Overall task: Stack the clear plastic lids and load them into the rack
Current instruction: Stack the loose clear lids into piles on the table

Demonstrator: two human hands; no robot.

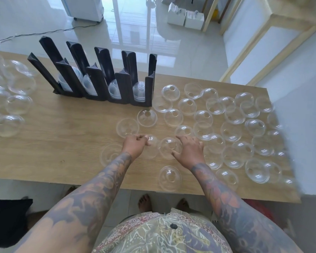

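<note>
Several clear dome lids with a hole on top lie scattered over the wooden table (66, 136), mostly on the right side (232, 132) and a smaller group at the far left (16, 105). A dark slotted rack (106, 77) stands at the back middle, with short stacks of lids (140, 93) in its slots. My left hand (135, 145) grips a clear lid (151, 143) by its left rim. My right hand (189, 148) grips another clear lid (169, 147) between thumb and fingers. The two lids sit side by side just above the table.
One lid (170, 177) lies near the table's front edge, another (110, 154) under my left forearm. Beyond the table are a glossy tiled floor, white boxes (185, 18) and a wood-framed white cabinet (270, 44). My bare feet (144, 201) show below the table.
</note>
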